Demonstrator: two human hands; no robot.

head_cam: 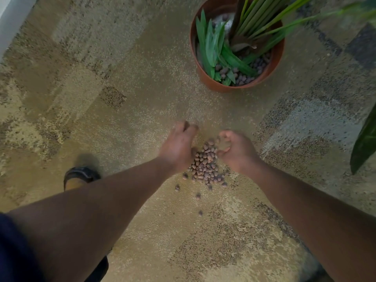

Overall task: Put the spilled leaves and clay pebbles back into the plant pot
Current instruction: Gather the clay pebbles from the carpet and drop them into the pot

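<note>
Both hands cup a heap of clay pebbles on the carpet.

The left hand (179, 147) and right hand (237, 151) flank the clay pebbles (205, 165) with curled fingers, apart, clamped on nothing yet — likely herding them for one scoop. The plant pot (213, 82) stands well beyond, loose leaves (211, 45) already inside.

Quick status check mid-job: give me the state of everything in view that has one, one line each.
plant pot: upright on the carpet, holding cut leaves and pebbles.
leaves: lying inside the pot, none seen on the floor.
clay pebbles: piled on the carpet between the hands, a few strays nearer the person.
left hand: cupped at the pile's left side, blurred.
right hand: cupped at the pile's right side, blurred.
</note>
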